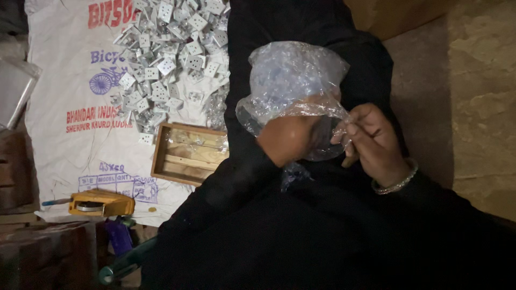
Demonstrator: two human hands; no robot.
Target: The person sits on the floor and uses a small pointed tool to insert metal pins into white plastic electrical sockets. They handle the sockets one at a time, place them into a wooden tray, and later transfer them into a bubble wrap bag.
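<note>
A: Floor setting, dim. White printed sack [70, 91] spread flat as work surface, stone floor [478, 107] to the right. Item 1?

B: Clear plastic bag [293, 86], crumpled, puffed up, held over the person's dark-robed lap. Contents too blurred to tell.

A: Grip status?

B: Left hand [287, 140] closed in a fist on the bag's lower gathered part, film wrapped over the knuckles. Right hand [373, 144] has fingertips pinched shut on the bag's edge at its right side. Beaded bangle [395, 185] on that wrist.

A: Relation, bag to hands?

B: Bag bulk sits above and slightly left of both hands; its mouth or loose edge seems to point down-right, twd the right hand. Both hands touching it, left under the bulk, right at the rim. Which end is the true opening, can't tell.

A: Other stock?

B: Heap of small square grey metal plates [166, 59] w/ punched holes, on the sack, upper centre, well apart from the hands. Shallow wooden tray [188, 153] just below the heap, near the left forearm. Yellow tool [102, 203] at the sack's lower edge. Green-handled item [123, 266] at bottom left, kind unclear.
</note>
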